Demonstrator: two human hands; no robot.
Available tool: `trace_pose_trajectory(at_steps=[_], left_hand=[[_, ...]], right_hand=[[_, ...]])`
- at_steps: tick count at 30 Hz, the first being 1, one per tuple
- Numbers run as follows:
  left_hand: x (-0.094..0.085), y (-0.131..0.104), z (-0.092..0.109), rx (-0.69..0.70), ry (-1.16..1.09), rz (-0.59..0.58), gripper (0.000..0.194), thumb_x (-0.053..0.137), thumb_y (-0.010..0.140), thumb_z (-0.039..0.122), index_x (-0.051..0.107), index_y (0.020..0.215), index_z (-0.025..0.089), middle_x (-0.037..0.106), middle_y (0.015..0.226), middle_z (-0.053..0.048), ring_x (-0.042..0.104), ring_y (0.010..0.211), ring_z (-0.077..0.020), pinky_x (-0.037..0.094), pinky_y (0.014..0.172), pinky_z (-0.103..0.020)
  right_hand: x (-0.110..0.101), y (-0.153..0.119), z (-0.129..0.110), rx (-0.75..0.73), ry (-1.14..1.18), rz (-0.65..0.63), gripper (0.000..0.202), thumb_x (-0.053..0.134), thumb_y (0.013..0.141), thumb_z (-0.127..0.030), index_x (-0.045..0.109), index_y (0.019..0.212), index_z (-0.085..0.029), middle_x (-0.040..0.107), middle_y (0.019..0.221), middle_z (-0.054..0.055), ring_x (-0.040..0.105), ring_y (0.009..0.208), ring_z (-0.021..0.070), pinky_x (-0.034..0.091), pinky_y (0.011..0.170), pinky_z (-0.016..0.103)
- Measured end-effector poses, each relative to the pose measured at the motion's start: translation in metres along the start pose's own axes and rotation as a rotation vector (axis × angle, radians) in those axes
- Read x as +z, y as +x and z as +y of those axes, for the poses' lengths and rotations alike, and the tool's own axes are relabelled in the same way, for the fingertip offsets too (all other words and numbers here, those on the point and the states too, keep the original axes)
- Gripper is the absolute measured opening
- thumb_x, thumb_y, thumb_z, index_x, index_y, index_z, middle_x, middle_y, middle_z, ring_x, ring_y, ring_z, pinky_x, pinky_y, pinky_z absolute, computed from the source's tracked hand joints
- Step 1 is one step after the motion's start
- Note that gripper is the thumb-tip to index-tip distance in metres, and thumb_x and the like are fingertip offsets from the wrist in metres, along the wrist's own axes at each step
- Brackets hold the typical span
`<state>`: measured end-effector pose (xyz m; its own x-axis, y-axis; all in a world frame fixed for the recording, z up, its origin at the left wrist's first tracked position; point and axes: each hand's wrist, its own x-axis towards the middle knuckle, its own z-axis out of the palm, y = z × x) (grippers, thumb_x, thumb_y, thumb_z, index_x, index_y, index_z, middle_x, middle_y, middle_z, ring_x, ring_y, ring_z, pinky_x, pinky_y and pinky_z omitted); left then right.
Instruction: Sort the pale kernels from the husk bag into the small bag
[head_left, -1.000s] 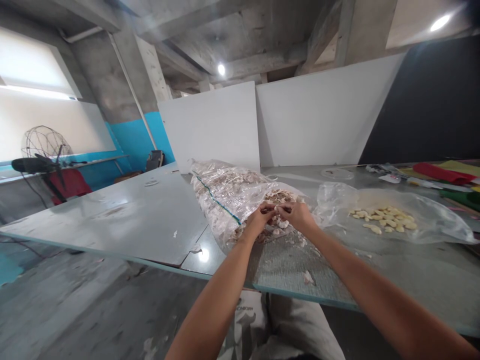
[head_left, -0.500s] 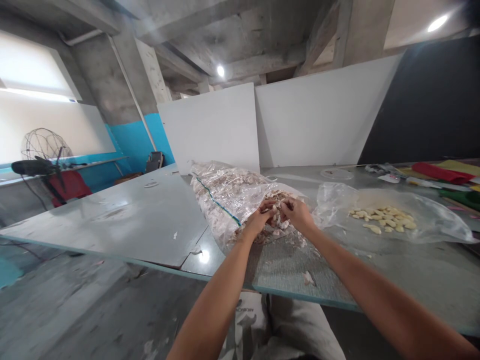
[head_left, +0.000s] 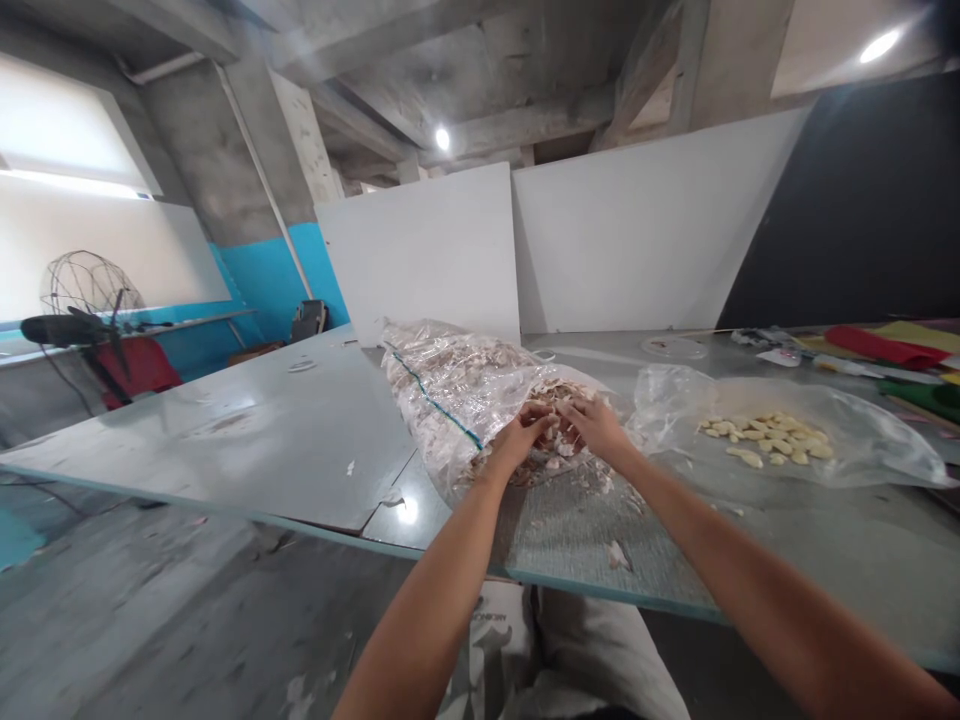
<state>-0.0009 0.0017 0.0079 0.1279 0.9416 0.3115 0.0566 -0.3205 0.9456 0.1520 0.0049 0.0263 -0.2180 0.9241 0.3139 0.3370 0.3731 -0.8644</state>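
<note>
Lettering (head_left: 490, 617) on the pale cloth (head_left: 504, 596) seems illegible.

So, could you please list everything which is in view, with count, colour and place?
Table: one, grey, across middle
Striped bag: one, clear with blue-green line, centre
Flaky scraps: many, whitish-brown, at its mouth
Second bag: one, clear, right
Flat pieces: many, pale yellow, on or in second bag
Round disc: one, clear, behind second bag
Sheets: several, red, yellow, green, far right
Boards: two, white, behind table
Panel: one, black, right
Wire cage: one, dark, left
Seat: one, red, left
Ceiling lights: two, white
Left hand: one, bare, at scraps
Right hand: one, bare, at scraps
Legs: two, greyish trousers, below
</note>
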Motion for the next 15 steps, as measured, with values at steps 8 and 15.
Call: trace_pose_trajectory(at_steps=[8,15], left_hand=[[0.001,-0.003,0.004,0.029,0.192,0.115,0.024,0.060,0.071,0.039,0.065,0.086,0.021,0.061,0.070,0.002,0.051,0.059,-0.0096,0.041,0.058,-0.020],[-0.006,-0.011,0.013,0.054,0.247,0.182,0.021,0.058,0.073,0.038,0.066,0.085,0.024,0.062,0.069,-0.001,0.057,0.077,-0.0166,0.042,0.068,-0.022]], right_hand=[[0.004,-0.003,0.002,0.142,0.515,-0.205,0.029,0.059,0.071,-0.045,0.059,0.080,-0.017,0.058,0.062,0.001,0.054,0.056,0.0109,0.049,0.057,0.025],[-0.056,-0.030,-0.009,0.108,0.097,-0.253,0.027,0.063,0.068,-0.041,0.058,0.075,-0.015,0.055,0.054,-0.001,0.050,0.049,0.0101,0.043,0.049,0.024]])
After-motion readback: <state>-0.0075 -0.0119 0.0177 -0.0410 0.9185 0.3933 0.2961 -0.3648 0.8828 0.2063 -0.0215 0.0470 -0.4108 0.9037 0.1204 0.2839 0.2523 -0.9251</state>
